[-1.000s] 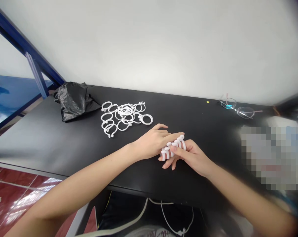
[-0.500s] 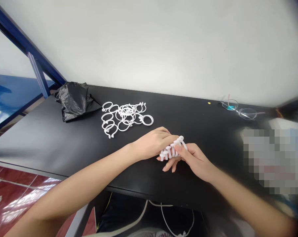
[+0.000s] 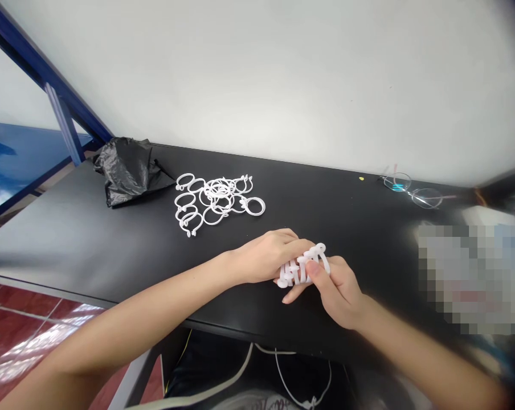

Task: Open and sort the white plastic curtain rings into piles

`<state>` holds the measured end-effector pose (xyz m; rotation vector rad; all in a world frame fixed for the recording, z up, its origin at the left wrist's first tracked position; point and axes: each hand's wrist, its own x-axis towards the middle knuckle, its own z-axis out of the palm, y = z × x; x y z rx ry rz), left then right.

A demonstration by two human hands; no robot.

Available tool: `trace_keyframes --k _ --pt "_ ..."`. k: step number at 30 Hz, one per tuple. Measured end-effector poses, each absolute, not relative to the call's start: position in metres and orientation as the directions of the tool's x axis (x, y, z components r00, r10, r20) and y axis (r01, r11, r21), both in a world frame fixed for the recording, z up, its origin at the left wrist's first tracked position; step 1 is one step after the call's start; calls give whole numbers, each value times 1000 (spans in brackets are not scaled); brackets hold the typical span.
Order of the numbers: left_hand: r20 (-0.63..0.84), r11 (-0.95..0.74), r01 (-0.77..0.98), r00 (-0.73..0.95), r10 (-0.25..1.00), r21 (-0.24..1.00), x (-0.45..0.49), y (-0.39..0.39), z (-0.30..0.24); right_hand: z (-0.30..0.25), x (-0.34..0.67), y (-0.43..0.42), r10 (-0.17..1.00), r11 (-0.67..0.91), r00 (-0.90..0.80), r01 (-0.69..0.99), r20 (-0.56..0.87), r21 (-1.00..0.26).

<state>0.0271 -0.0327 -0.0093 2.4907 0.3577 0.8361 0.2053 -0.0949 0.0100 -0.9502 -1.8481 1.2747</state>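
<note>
My left hand (image 3: 271,255) reaches in over the table with a row of white plastic curtain rings (image 3: 295,272) about its fingers, several side by side with their small knobbed ends upward. From the other side my right hand (image 3: 340,293) is closed on the same rings, its thumb pressing on top. Most fingertips of both hands are hidden behind the rings. Farther back lies a loose pile of similar white rings (image 3: 221,196), some overlapping, apart from my hands.
A crumpled black plastic bag (image 3: 127,173) lies left of the pile on the black table (image 3: 112,250). Eyeglasses (image 3: 426,197) rest near the wall at right, by a small yellow bit (image 3: 361,179). A blurred-out package (image 3: 466,279) stands at the right edge.
Both hands have shifted slightly down and to the right with the rings. Fewer of the fingers below the rings show now. The pile has stayed put.
</note>
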Motion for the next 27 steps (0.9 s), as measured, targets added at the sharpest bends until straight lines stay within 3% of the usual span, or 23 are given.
trace_keyframes --k 5,8,13,20,23,27 --pt "549 -947 209 775 312 243 21 -25 1 16 208 -88 841 -5 -541 4 -7 -1000" --pt "587 -967 219 769 255 132 20 -24 6 21 209 -88 851 32 -525 64 -6 -997" --pt "599 -972 192 766 235 136 21 -29 7 24 207 -97 840 205 -537 174 82 -963" --pt "573 -931 162 750 331 326 25 -33 2 21 204 -104 881 229 -455 179 126 -957" --pt "621 -950 171 723 302 263 24 -32 4 18 203 -103 896 157 -432 100 99 -983" --pt "621 -961 269 742 251 67 16 -25 11 20 206 -93 910 -112 -412 -125 -51 -986"
